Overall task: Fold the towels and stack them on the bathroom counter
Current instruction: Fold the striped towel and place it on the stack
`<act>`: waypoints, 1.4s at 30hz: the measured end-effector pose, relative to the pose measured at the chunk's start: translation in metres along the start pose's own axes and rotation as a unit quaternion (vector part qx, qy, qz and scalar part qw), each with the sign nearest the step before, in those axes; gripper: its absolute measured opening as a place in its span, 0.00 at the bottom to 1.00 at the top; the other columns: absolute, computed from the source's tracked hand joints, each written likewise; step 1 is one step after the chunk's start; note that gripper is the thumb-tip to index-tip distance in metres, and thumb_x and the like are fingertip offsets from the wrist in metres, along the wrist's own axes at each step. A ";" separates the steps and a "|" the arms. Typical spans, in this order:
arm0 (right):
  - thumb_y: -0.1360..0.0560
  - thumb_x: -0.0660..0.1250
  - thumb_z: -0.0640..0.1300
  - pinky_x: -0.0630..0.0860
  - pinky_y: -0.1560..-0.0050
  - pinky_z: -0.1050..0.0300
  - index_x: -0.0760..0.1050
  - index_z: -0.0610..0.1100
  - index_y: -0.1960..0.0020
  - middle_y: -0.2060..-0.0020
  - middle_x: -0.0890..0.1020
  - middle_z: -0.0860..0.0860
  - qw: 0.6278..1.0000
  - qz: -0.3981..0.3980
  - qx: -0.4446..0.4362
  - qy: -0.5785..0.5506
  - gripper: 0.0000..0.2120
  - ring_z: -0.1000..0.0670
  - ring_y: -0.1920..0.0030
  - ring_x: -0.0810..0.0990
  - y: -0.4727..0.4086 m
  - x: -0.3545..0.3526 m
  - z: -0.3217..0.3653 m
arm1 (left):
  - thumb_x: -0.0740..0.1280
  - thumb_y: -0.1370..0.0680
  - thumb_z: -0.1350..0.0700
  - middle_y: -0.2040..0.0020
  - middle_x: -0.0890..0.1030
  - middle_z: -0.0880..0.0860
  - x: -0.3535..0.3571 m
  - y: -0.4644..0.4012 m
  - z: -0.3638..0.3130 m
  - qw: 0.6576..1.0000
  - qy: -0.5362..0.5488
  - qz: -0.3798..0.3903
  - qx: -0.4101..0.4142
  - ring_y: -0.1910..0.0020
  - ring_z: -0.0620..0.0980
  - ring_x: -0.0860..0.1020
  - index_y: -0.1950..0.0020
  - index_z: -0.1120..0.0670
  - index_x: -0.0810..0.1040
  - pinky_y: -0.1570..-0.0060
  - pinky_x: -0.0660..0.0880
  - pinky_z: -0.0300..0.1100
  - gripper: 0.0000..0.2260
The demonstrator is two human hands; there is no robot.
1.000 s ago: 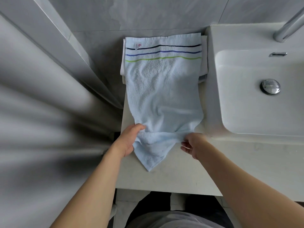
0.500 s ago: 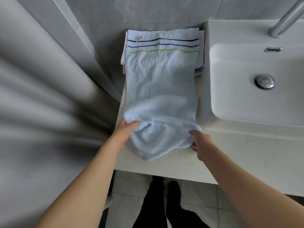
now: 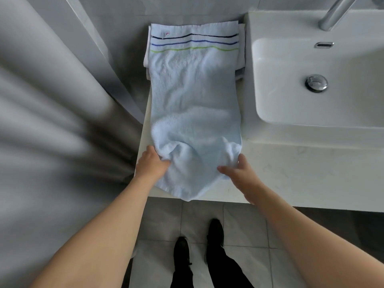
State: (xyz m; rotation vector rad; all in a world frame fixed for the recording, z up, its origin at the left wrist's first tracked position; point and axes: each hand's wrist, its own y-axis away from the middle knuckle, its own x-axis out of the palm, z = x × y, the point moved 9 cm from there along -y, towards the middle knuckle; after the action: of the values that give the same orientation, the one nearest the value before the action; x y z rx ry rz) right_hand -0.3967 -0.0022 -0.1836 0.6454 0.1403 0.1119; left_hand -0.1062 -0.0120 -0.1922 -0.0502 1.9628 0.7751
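Observation:
A light blue towel with dark, blue and green stripes at its far end lies lengthwise on the bathroom counter. Its far end rests on a folded white towel against the wall. The near end is bunched and its tip hangs just over the counter's front edge. My left hand pinches the towel's near left edge. My right hand grips the near right edge, thumb spread on the cloth.
A white basin with a chrome drain and tap fills the counter's right side. A grey curtain hangs at the left. My black shoes stand on the grey floor tiles below.
Both hands have gathered the near end of the blue towel and pushed it a little toward the wall, bunching it. My view has shifted back, showing floor and shoes.

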 end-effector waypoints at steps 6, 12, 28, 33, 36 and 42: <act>0.22 0.63 0.42 0.69 0.61 0.54 0.74 0.40 0.55 0.62 0.77 0.45 0.989 -0.096 0.001 0.114 0.07 0.46 0.62 0.73 0.020 -0.021 -0.001 | 0.61 0.26 0.52 0.67 0.69 0.49 -0.012 0.034 0.038 0.966 0.251 -0.041 -0.052 0.69 0.49 0.66 0.64 0.54 0.66 0.71 0.62 0.42 0.09; 0.24 0.60 0.36 0.79 0.72 0.54 0.74 0.41 0.56 0.62 0.79 0.42 0.975 -0.092 0.160 0.124 0.05 0.44 0.67 0.79 0.032 -0.029 -0.028 | 0.61 0.27 0.57 0.58 0.72 0.50 -0.019 0.063 0.069 0.958 0.264 -0.064 -0.092 0.63 0.50 0.70 0.52 0.55 0.68 0.64 0.68 0.45 0.05; 0.23 0.60 0.42 0.68 0.36 0.53 0.66 0.41 0.28 0.31 0.70 0.42 0.899 -0.012 -0.089 0.428 0.23 0.42 0.35 0.72 0.001 0.006 0.093 | 0.58 0.19 0.55 0.25 0.64 0.55 -0.050 0.044 -0.063 0.997 0.007 0.033 0.076 0.30 0.56 0.67 0.24 0.53 0.64 0.35 0.69 0.48 0.22; 0.23 0.58 0.43 0.68 0.36 0.52 0.64 0.44 0.27 0.30 0.68 0.44 0.892 -0.008 -0.144 0.428 0.24 0.43 0.35 0.72 -0.042 0.018 0.156 | 0.58 0.19 0.56 0.25 0.65 0.57 -0.106 -0.005 -0.126 0.984 -0.026 -0.043 0.169 0.29 0.58 0.67 0.24 0.56 0.63 0.32 0.64 0.49 0.23; 0.22 0.58 0.44 0.69 0.35 0.49 0.63 0.45 0.26 0.28 0.66 0.45 0.891 -0.024 -0.154 0.426 0.24 0.43 0.35 0.72 -0.085 0.016 0.194 | 0.58 0.19 0.55 0.25 0.67 0.58 -0.127 -0.052 -0.158 0.975 -0.071 -0.063 0.201 0.29 0.58 0.66 0.23 0.57 0.61 0.30 0.61 0.50 0.25; 0.23 0.60 0.44 0.56 0.26 0.47 0.59 0.45 0.24 0.26 0.60 0.45 0.858 -0.091 -0.174 0.474 0.28 0.42 0.25 0.55 -0.184 0.001 0.270 | 0.55 0.18 0.50 0.21 0.58 0.55 -0.147 -0.167 -0.211 0.963 -0.136 -0.066 0.222 0.23 0.57 0.56 0.21 0.54 0.56 0.25 0.54 0.54 0.26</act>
State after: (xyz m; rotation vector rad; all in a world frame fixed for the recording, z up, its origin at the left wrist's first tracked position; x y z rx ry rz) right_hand -0.3398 -0.3074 -0.0824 0.1589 1.1132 0.2603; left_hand -0.1381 -0.3000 -0.0902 0.1836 1.8046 0.2259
